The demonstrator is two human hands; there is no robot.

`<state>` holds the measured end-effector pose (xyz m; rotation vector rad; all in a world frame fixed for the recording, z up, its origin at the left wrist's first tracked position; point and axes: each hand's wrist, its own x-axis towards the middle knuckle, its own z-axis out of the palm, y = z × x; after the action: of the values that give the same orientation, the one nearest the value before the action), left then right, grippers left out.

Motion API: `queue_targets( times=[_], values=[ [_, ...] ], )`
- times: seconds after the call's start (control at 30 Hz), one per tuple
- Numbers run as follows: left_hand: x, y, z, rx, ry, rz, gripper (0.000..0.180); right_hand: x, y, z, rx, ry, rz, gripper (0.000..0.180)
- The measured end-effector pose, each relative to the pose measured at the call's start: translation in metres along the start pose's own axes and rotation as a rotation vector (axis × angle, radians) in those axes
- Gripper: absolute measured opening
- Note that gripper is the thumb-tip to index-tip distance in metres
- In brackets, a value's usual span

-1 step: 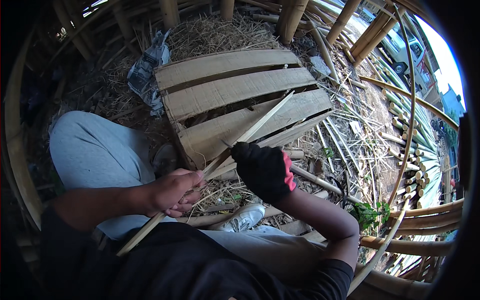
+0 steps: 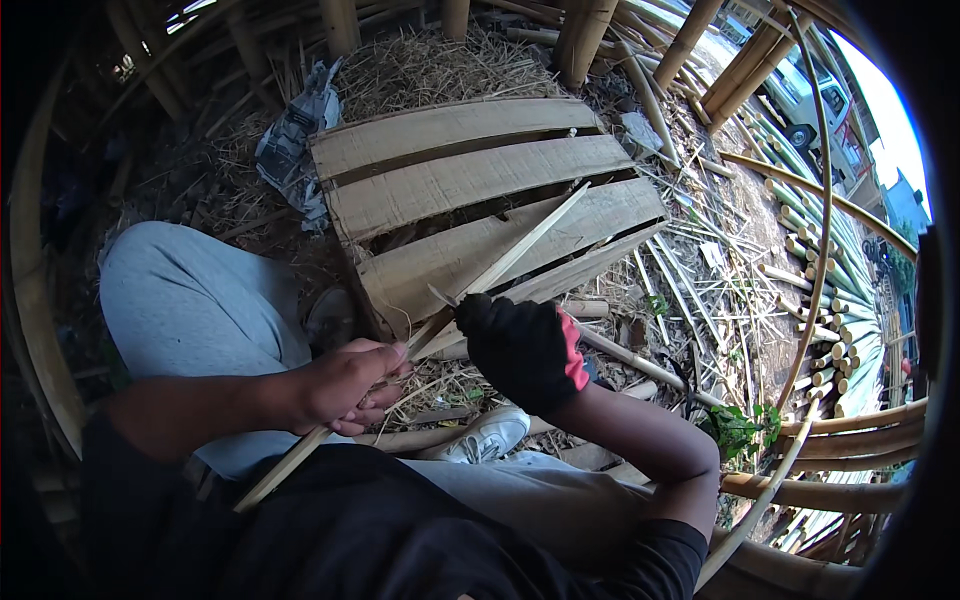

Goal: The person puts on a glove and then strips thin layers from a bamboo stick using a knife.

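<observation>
My left hand (image 2: 345, 385), bare, grips a long thin bamboo strip (image 2: 520, 245) that slants from my lap up over a wooden pallet (image 2: 470, 185). My right hand (image 2: 525, 350) wears a black glove with a red cuff. It is closed on a small knife (image 2: 440, 295). Only the pointed blade shows, lying against the strip just above my left fingers. The two hands are close together over my knees.
My grey-trousered knee (image 2: 190, 300) is at the left and a white shoe (image 2: 485, 435) sits below the hands. Straw and bamboo offcuts (image 2: 690, 270) litter the ground. Cut bamboo poles (image 2: 830, 290) are stacked at the right. A curved bamboo pole (image 2: 820, 200) arcs past them.
</observation>
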<state>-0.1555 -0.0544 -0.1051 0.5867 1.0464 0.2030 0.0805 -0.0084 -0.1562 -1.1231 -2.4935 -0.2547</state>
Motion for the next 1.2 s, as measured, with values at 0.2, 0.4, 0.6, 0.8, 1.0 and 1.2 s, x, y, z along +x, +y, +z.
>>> queue_targets(
  times=[0.2, 0.4, 0.6, 0.8, 1.0, 1.2],
  values=[
    [0.002, 0.0, -0.001, -0.031, 0.02, 0.015, 0.037, 0.006, 0.022, 0.011, -0.029, 0.063, 0.001, 0.017],
    [0.0, 0.001, 0.001, 0.001, 0.027, 0.021, 0.037, 0.015, 0.057, 0.021, 0.048, 0.089, -0.019, 0.02],
    [-0.006, 0.0, 0.004, 0.023, 0.036, 0.009, 0.039, 0.011, 0.043, 0.017, 0.078, 0.026, -0.003, 0.005],
    [-0.004, -0.001, 0.004, 0.022, 0.054, -0.002, 0.04, 0.004, 0.013, -0.001, 0.169, 0.105, -0.063, 0.006],
    [-0.004, 0.004, 0.007, 0.035, 0.069, 0.01, 0.039, 0.011, 0.063, 0.035, -0.163, 0.04, -0.169, 0.01],
    [-0.007, 0.001, 0.006, 0.041, 0.059, 0.012, 0.041, 0.022, 0.073, 0.032, 0.084, 0.158, -0.095, 0.009]
  ],
)
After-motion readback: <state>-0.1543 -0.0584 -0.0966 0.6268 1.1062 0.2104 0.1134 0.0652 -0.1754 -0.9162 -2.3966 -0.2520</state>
